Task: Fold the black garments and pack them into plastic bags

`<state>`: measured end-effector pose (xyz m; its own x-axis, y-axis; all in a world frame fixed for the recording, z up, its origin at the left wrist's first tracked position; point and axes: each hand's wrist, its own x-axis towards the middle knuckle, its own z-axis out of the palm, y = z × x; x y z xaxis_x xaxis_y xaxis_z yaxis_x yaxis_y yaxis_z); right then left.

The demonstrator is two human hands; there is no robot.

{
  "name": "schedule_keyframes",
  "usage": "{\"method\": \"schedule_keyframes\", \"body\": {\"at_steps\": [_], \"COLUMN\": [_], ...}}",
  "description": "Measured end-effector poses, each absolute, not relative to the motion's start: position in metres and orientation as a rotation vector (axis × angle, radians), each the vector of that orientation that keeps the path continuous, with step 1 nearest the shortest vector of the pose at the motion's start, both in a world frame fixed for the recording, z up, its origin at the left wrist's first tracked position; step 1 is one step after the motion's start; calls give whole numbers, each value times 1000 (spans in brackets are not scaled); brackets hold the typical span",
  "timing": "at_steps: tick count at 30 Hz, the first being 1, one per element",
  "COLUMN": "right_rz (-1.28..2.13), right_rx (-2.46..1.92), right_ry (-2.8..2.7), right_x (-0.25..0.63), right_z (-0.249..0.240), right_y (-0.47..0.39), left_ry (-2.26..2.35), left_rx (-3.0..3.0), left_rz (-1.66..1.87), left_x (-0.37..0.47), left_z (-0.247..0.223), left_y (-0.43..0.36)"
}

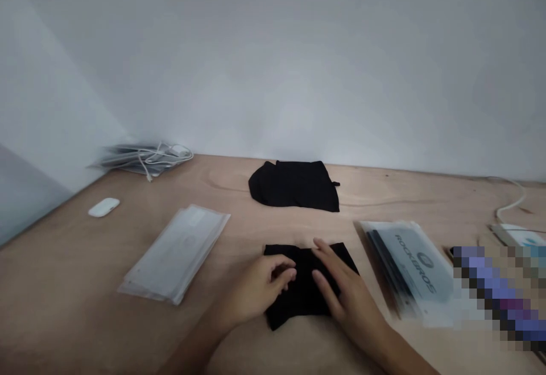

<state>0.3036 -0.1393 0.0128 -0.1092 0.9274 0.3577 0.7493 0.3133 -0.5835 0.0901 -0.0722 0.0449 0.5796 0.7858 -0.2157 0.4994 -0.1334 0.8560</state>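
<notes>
A folded piece of black cloth (305, 292) lies flat on the table in front of me. My left hand (260, 284) is over its left side, fingers loosely curled and a small gap between thumb and index finger, with nothing visible in it. Spread across the right side of the same cloth is my right hand (345, 289), its fingers stretched out and touching the fabric. Beyond both hands, a second black cloth item (296, 186) lies flat near the wall, rounded at its left end and with a small tab at its right.
Clear plastic sleeves (179, 255) lie stacked at the left. At the right are printed ROCKBROS bags (409, 267) with dark contents. A white mouse-like object (104, 207) and packets with a white cable (157, 156) sit far left. A blurred-out object (503, 295) is far right.
</notes>
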Motion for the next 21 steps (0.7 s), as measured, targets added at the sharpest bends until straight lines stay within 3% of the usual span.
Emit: {"method": "schedule_keyframes", "body": {"at_steps": [3,6,9,13,21], "right_rz": [249,108,63,94,376], "right_rx": [-1384,-1296,-1131,-881,-908], "right_ry": [-2137,-2372,-2549,-2632,-2684], "right_x": [292,282,280,287,311], "right_z": [9,5,-1,-15,-11], "right_y": [-154,-161,-165,-173,-176], "left_ry": [1000,1009,1178,1315,911], "left_rx": [2308,2561,2602,2533,2632], "left_rz": [509,414,333,500,523], "left_x": [85,71,55,33,16], "left_z": [37,34,24,-6,-17], "left_y": [-67,-66,-86,-134,-155]}}
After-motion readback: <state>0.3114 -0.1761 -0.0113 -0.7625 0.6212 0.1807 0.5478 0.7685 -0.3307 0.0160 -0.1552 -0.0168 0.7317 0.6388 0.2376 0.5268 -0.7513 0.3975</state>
